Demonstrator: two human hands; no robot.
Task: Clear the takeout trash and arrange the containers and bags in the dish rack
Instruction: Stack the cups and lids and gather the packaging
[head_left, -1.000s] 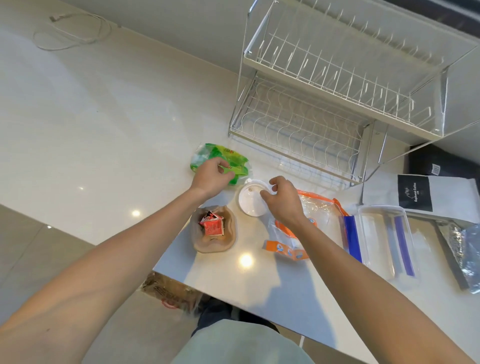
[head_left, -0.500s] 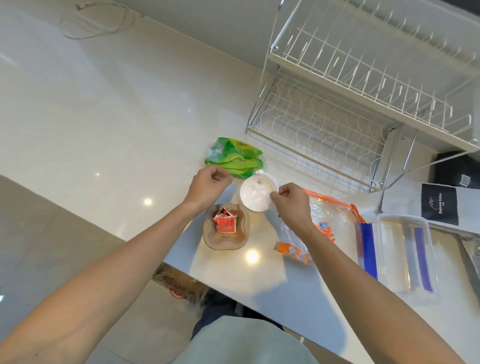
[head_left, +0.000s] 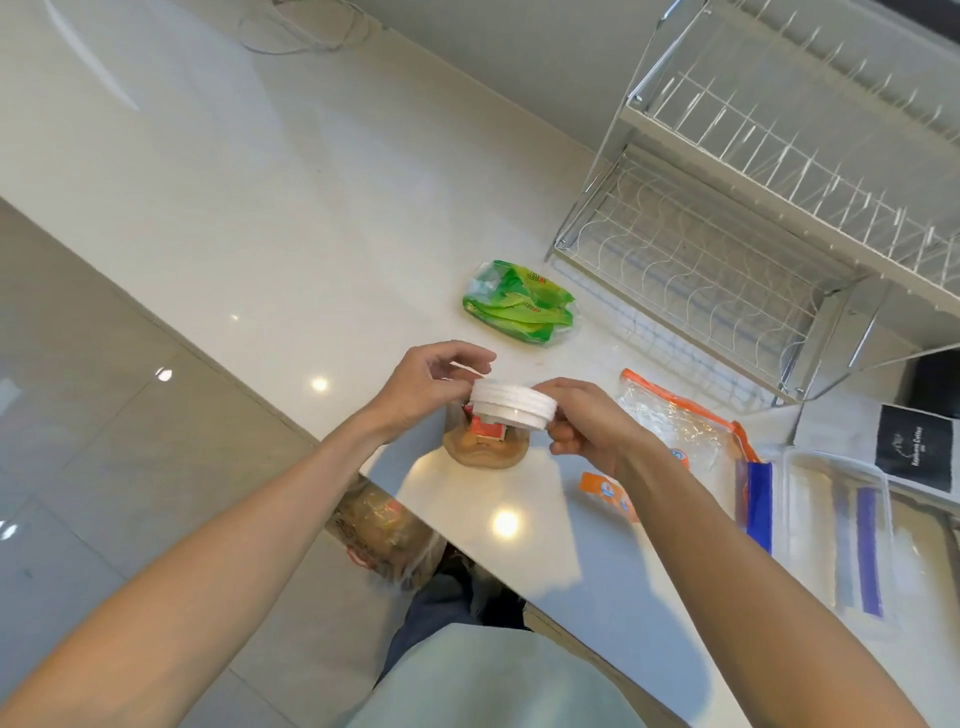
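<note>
A small round white lidded container (head_left: 511, 406) is held up above the counter between both hands. My right hand (head_left: 584, 423) grips its right side. My left hand (head_left: 423, 387) pinches its left rim and a thin white strip. Below it stands a brown paper bowl (head_left: 485, 452) with red-orange sauce packets (head_left: 485, 428) inside, partly hidden by the container. A green wrapper bag (head_left: 519, 302) lies further back. The white two-tier dish rack (head_left: 727, 218) stands at the back right, with nothing in it.
An orange-edged zip bag (head_left: 675, 421) lies right of my hands. A clear container with blue-purple strips (head_left: 836, 530) and a white bag with a black label (head_left: 914, 452) sit at the far right. A crumpled bag (head_left: 384, 530) lies on the floor below the counter edge.
The white container was resting on the counter; both hands have lifted it toward me, above the brown bowl. My left hand moved from the green bag to the container.
</note>
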